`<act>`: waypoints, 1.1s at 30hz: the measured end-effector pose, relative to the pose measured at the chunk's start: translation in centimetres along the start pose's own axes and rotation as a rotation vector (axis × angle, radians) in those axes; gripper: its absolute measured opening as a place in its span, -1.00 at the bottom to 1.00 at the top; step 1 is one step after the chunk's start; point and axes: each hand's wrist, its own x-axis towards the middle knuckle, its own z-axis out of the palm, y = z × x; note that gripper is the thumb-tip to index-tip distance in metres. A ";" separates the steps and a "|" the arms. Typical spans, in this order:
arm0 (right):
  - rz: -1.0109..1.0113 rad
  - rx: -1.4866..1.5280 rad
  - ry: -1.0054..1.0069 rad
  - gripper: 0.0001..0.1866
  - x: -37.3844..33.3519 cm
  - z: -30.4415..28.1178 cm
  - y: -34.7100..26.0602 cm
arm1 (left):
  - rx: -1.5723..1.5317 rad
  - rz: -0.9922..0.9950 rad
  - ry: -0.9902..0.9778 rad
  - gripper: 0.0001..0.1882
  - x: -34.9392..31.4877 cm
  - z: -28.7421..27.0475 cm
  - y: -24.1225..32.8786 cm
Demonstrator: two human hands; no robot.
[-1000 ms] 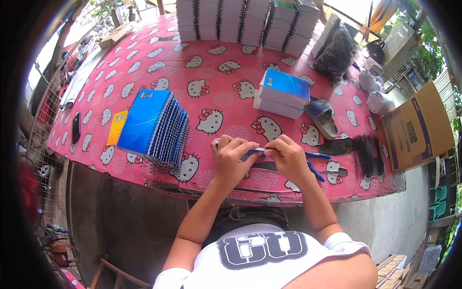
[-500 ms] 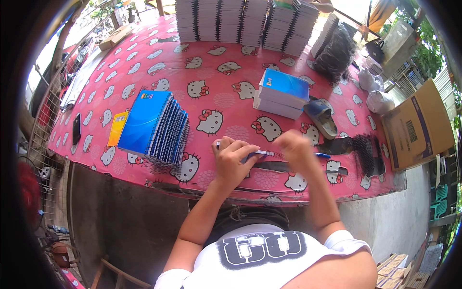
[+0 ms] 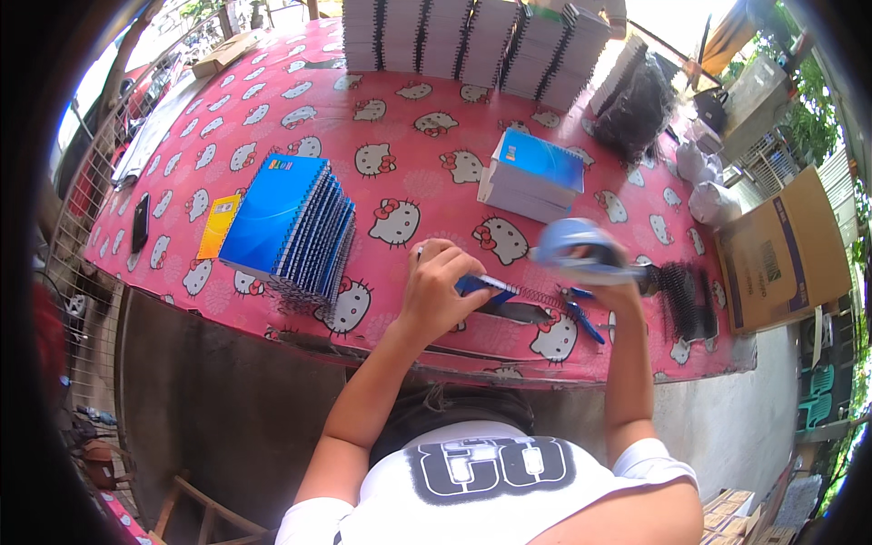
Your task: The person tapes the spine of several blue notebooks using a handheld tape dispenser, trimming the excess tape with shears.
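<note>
Near the front edge of the table, my left hand is closed around a small blue-covered notebook, which I see nearly edge-on. A thin spiral wire sticks out from the notebook's right end. My right hand grips a blue-grey slipper, raised just above the table and blurred by motion; part of the fingers is hidden behind it. Below the slipper, blue-handled pliers lie on the pink cloth. Left of my hands rises a stack of blue spiral notebooks.
Unbound blue-covered books sit beyond my right hand. Black coils lie at the right, beside a cardboard box. Tall stacks of bound pages line the far side, near a black plastic bag. A phone rests far left.
My right hand has taken up the slipper from beside the unbound books and brought it nearer the wire. The left hand still holds the notebook, and the pliers now show more fully.
</note>
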 end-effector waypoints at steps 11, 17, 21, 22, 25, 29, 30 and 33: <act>-0.121 0.658 -0.123 -0.78 0.5 2.8 0.1 | -0.083 -0.051 -0.034 -0.69 0.2 -0.2 -0.2; 0.163 0.814 -0.210 -0.74 1.2 2.4 -2.5 | -0.074 -0.071 0.116 -0.62 0.1 -1.1 -0.6; 0.158 0.604 -0.221 -0.71 2.5 3.2 -1.8 | -0.209 -0.150 0.130 -0.63 -0.1 -1.7 -1.6; 0.193 0.746 -0.245 -0.71 2.7 3.2 -1.9 | -0.244 -0.200 0.144 -0.63 -0.2 -1.9 -1.8; 0.085 0.373 -0.156 -0.69 3.5 4.5 -2.7 | -0.402 -0.363 0.167 -0.63 -1.0 -1.8 -2.0; -0.007 0.653 -0.220 -0.72 4.5 5.5 -2.7 | -0.673 -0.515 0.193 -0.63 -1.6 -1.7 -2.9; -0.048 0.743 -0.269 -0.73 4.5 5.6 -3.2 | -0.727 -0.548 0.193 -0.63 -2.0 -1.7 -3.1; 0.077 0.562 -0.286 -0.73 5.8 5.3 -4.1 | -0.744 -0.581 0.194 -0.63 -1.6 -2.1 -3.1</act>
